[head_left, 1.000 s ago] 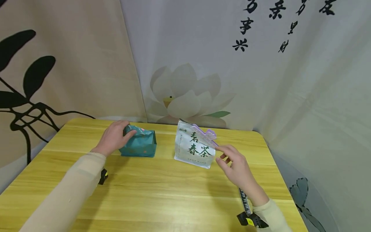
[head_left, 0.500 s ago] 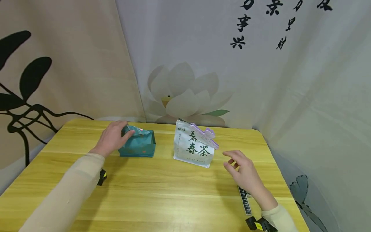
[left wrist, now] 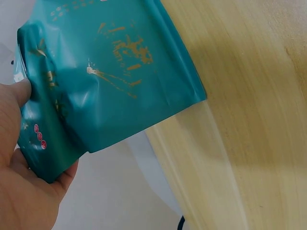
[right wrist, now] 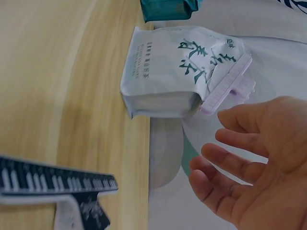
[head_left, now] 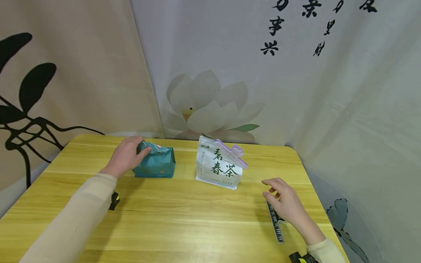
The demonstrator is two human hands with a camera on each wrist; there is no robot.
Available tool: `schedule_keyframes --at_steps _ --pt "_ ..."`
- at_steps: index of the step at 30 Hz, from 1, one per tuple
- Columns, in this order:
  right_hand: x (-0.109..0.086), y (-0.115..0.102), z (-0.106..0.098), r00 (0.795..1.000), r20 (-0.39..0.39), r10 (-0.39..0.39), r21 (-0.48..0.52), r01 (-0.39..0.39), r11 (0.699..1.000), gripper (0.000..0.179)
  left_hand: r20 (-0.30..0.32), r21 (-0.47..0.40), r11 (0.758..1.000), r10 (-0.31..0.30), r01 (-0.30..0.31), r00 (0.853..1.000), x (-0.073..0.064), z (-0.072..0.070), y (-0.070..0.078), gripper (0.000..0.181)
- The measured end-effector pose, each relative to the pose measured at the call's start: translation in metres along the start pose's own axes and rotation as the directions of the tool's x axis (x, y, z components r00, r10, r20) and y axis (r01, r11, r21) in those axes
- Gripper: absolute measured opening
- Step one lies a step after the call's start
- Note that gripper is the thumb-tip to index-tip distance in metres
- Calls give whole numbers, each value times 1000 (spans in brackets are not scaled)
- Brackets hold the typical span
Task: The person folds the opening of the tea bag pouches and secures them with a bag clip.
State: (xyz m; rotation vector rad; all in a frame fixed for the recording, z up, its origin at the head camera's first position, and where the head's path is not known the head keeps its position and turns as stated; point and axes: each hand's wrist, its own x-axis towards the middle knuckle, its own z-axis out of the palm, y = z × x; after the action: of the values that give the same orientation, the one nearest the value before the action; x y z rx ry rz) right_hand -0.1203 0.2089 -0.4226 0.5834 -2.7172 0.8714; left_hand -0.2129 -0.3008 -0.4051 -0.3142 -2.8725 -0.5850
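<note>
My left hand (head_left: 126, 155) grips the folded top of a teal tea bag (head_left: 156, 163), thumb in front and fingers behind, as the left wrist view shows. The teal bag (left wrist: 115, 72) has gold print and stands on the table. To its right stands a white tea bag (head_left: 215, 166) with green characters, and a purple bag clip (head_left: 231, 153) sits slanted across its upper right corner. My right hand (head_left: 287, 202) hovers right of the white bag, apart from it, fingers loosely bent and holding nothing. Below that hand lies a black-and-white striped strip (head_left: 275, 223) with a handle-like part (right wrist: 91, 213).
The wooden table (head_left: 184, 223) ends at a back edge just behind both bags. Printed curtains (head_left: 210, 54) hang behind and at the sides. A black device is strapped at each wrist.
My right hand has left the purple clip and drawn back to the right and toward me. The clip stays on the white bag. My left hand keeps its grip on the teal bag.
</note>
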Motion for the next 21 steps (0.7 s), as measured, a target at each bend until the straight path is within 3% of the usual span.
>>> schedule_keyframes --at_steps 11,21 --pt "-16 19 -8 984 105 144 -39 -141 989 33 10 4 1000 1 -1 1000 -1 3 0 32" --pt "-19 32 -11 970 141 200 -70 -192 979 34 25 -1 1000 -17 17 1000 1 0 0 40"
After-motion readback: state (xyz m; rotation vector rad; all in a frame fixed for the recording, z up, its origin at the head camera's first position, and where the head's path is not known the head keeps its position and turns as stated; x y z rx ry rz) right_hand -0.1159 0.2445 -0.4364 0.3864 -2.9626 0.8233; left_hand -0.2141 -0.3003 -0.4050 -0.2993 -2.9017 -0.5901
